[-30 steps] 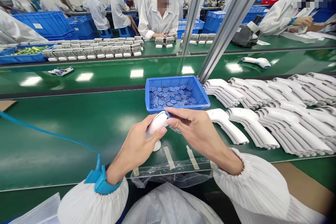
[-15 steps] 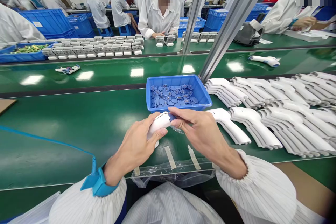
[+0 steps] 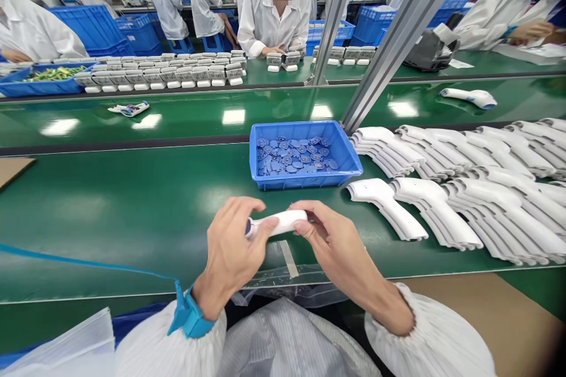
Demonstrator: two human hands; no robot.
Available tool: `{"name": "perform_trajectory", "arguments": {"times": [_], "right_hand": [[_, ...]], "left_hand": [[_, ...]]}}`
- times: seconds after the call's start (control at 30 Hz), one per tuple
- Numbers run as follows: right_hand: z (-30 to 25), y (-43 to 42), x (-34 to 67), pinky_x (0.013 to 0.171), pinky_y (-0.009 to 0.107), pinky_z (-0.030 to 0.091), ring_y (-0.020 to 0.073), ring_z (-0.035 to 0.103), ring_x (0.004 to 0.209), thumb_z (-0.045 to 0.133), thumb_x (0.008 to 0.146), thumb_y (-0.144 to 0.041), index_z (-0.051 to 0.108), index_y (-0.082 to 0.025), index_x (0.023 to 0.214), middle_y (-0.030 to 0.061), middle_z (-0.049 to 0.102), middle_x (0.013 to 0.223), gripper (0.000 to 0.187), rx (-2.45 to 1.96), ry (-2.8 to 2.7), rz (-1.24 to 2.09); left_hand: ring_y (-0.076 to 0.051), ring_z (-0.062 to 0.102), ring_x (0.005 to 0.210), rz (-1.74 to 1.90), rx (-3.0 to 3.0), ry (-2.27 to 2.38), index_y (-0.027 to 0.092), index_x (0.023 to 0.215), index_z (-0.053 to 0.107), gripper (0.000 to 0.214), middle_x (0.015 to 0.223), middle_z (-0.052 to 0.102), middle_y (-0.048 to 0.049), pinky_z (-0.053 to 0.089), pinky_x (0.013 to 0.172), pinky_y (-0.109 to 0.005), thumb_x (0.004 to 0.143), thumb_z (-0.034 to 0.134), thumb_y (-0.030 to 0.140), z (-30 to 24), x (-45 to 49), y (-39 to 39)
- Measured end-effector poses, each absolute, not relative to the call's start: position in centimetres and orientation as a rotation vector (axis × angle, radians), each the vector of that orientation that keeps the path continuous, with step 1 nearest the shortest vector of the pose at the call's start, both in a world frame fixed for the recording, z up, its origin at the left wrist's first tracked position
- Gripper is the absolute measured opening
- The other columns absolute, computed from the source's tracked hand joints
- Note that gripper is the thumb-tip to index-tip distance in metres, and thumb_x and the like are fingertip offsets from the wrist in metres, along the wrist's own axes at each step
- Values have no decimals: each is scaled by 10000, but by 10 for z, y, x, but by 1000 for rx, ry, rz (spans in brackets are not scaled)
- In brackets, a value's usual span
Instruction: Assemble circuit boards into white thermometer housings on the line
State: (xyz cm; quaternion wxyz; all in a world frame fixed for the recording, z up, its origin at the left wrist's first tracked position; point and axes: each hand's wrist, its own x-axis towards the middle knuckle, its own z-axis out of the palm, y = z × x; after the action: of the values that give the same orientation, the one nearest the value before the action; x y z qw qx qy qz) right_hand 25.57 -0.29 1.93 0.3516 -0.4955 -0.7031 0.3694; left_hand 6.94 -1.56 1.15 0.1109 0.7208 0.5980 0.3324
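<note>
The left hand [image 3: 236,241] is curling loosely around one end of a white handle [image 3: 285,222], its thumb pressing along the near side while the index finger is arching above, so the hand is half closed. The right hand [image 3: 333,238] is pinching the other end between thumb and fingers, its palm staying clear. The handle is lying roughly level between the two, off the bench [image 3: 132,218], with a dark end piece [image 3: 249,227] partly showing beside the left fingers; how that piece is fitting, I cannot tell.

The handle is looking like hard, hollow plastic, so it is probably weighing little and not bending under the fingers. Its smooth, rounded skin is likely offering little grip; thumb and fingers wrapping the thick middle would be holding it more surely than tips at the ends. Any seam would probably be calling for an even, gentle squeeze.

A blue wrist strap [image 3: 194,315] is circling the left wrist. Just below the handle, a strip of tape [image 3: 289,259] is sticking to the bench. Beyond the hands, a blue bin [image 3: 309,181] is holding flat blue parts [image 3: 305,156], and to its right white shells [image 3: 389,206] are resting in nested stacks.
</note>
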Motion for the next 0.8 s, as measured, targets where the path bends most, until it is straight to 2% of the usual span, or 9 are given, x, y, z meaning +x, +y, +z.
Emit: {"name": "perform_trajectory", "arguments": {"times": [0.13, 0.3, 0.4, 0.5, 0.57, 0.6, 0.67, 0.7, 0.8], "right_hand": [[19, -18, 249, 630, 263, 478, 138, 595, 726, 583, 963, -297, 618, -250, 1090, -3, 686, 971, 140, -1251, -2003, 1081], [-2, -39, 226, 586, 277, 411, 146, 547, 682, 479, 1020, -334, 615, -193, 1105, 33, 620, 907, 214, -1237, -2020, 756], [-8, -41, 220, 608, 271, 403, 139, 542, 687, 491, 1011, -357, 629, -199, 1082, 28, 627, 893, 222, -1210, -1976, 800], [-3, -29, 219, 584, 261, 397, 127, 524, 627, 526, 966, -437, 664, -187, 940, 21, 637, 772, 287, -1384, -1755, 1130], [0, -18, 221, 458, 238, 306, 88, 394, 479, 493, 946, -536, 641, -175, 815, -6, 570, 631, 412, -1550, -1422, 1567], [1, -14, 221, 410, 229, 234, 69, 307, 432, 469, 939, -576, 622, -171, 777, -19, 534, 594, 462, -1582, -1263, 1800], [2, -9, 220, 376, 225, 146, 52, 230, 400, 409, 937, -631, 604, -163, 782, -15, 539, 599, 530, -1538, -1112, 2152], [2, -9, 218, 378, 222, 159, 53, 261, 398, 416, 936, -634, 611, -163, 838, -4, 573, 633, 520, -1498, -1172, 2208], [1, -15, 207, 470, 233, 285, 94, 444, 483, 498, 950, -541, 611, -194, 979, 9, 636, 709, 366, -1439, -1749, 1793]], "left_hand": [[-131, 443, 545, 1183, 1962, 2080, 185, 566, 481, 466, 554, 511, -7, 313, 566, -303, 1000, 497, 353, -3, 71, -18], [-104, 415, 449, 1391, 2162, 1894, 171, 481, 500, 502, 454, 487, 4, 265, 508, -309, 973, 518, 266, -17, 67, -1], [-104, 417, 434, 1272, 2154, 1900, 169, 465, 496, 524, 440, 481, 5, 273, 501, -308, 971, 523, 298, -11, 57, 1], [-143, 582, 616, 1159, 2061, 1826, 173, 651, 642, 380, 654, 653, -23, 407, 611, -286, 967, 545, 360, -3, 43, -11], [-187, 643, 867, 1280, 1988, 1769, 180, 876, 685, 252, 949, 714, -62, 470, 774, -302, 965, 548, 371, -3, 36, -21], [-194, 637, 903, 1401, 1928, 1778, 179, 892, 674, 241, 990, 704, -70, 474, 804, -311, 967, 543, 367, -6, 34, -24], [-165, 601, 725, 1621, 1697, 1872, 177, 717, 619, 356, 773, 660, -44, 457, 694, -291, 984, 516, 387, -13, 33, -25], [-142, 539, 602, 1675, 1548, 1924, 180, 623, 572, 440, 629, 590, -18, 420, 611, -279, 992, 504, 410, -17, 34, -23], [-113, 422, 474, 1615, 1275, 1905, 181, 532, 531, 549, 486, 473, 14, 338, 503, -271, 988, 489, 485, -24, 39, -5]]}}
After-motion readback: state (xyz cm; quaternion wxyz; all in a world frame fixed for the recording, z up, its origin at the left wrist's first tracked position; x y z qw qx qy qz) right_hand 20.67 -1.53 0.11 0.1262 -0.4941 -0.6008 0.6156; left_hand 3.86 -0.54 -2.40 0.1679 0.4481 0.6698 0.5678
